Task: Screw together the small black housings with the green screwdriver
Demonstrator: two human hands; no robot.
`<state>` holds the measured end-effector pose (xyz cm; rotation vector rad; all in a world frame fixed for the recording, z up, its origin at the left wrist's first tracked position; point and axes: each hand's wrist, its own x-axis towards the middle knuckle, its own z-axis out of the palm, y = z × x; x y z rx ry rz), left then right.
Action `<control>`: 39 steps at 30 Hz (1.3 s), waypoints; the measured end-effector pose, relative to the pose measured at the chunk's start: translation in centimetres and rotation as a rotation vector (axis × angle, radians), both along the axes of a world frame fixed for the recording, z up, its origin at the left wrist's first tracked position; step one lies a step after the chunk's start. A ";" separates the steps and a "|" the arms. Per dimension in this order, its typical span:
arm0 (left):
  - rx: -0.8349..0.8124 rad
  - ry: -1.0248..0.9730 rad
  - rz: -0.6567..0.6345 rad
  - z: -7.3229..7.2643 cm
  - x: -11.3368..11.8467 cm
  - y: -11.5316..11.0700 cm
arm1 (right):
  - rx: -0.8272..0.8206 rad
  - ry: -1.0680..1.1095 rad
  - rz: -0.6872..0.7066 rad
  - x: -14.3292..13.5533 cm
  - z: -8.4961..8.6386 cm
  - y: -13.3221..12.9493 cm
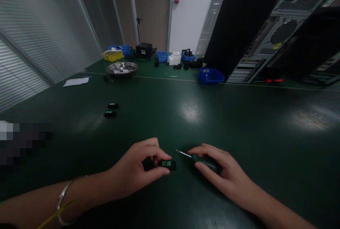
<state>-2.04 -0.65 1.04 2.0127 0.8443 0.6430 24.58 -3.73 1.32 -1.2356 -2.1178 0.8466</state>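
Between the thumb and fingers of my left hand (145, 163) is a small black module with a green circuit board (168, 164) showing on top. My right hand (221, 167) is wrapped round the dark green handle of a screwdriver (204, 161), whose thin metal shaft points left toward the module. The screwdriver tip is apart from the module, a little above and to its right. Two similar black modules with green boards, the farther one (113, 105) and the nearer one (109, 113), lie on the green table at the left.
At the back stand a metal bowl (122, 69), a yellow tray (113, 55), a blue bin (211, 76) and small black parts. Computer cases (255, 34) rise at the right, near a red-handled tool (275, 80). White paper (76, 81) lies back left.
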 end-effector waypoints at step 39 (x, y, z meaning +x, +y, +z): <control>0.092 0.108 -0.060 -0.5 0.2 0.4 | 0.021 0.059 -0.003 -0.3 0.3 0.0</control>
